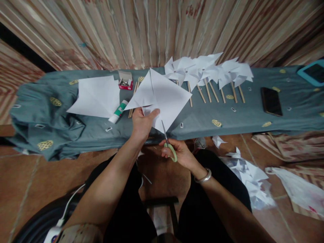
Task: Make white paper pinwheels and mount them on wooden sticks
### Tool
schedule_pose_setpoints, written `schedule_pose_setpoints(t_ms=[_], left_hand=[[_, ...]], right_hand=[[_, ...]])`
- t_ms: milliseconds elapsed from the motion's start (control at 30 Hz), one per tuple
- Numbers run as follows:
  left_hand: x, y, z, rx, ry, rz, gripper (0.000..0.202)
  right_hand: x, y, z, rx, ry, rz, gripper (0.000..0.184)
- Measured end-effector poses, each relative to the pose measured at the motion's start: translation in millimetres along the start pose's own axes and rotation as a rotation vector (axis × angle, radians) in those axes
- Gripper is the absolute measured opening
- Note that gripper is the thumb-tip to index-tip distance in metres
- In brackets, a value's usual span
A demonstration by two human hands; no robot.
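Note:
My left hand [142, 122] grips a white paper square [170, 95] by its lower left side, thumb on top. Slits run inward from the top and left corners of the sheet. In my right hand [180, 152] is a pair of scissors [173, 152] with pale green handles. Their blades point up at the paper's bottom corner and overlap it; whether they are cutting I cannot tell. Just left of the paper lie a glue stick [118, 111] and a few wooden sticks [134, 98], partly covered by the sheet.
A stack of white paper [97, 96] and a small red box of metal pins [125, 82] lie on the cloth-covered table [202, 121]. Several paper pinwheels [199, 69] line its back edge. A phone [271, 101] rests at right. On the floor, a plastic bag [253, 182] holds more pinwheels.

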State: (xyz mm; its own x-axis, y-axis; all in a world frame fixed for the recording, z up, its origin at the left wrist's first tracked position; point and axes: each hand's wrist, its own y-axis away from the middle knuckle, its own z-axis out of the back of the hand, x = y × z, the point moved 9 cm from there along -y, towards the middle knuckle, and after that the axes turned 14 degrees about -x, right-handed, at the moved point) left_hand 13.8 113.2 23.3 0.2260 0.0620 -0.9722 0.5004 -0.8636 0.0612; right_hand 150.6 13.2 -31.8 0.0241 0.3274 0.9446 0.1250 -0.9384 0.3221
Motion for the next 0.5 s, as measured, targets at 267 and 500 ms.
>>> schedule_pose_setpoints(t_ms=[267,500], left_hand=[[-0.9,-0.1,0.8,-0.014,-0.022,-0.003,0.027],[0.5,-0.2,1.2,-0.015,-0.024,0.009,0.029]], right_hand=[[-0.9,-1.0,-1.9,0.0,-0.018,-0.036,0.042],[1.3,-0.5,-1.3,-0.01,-0.028,-0.038,0.041]])
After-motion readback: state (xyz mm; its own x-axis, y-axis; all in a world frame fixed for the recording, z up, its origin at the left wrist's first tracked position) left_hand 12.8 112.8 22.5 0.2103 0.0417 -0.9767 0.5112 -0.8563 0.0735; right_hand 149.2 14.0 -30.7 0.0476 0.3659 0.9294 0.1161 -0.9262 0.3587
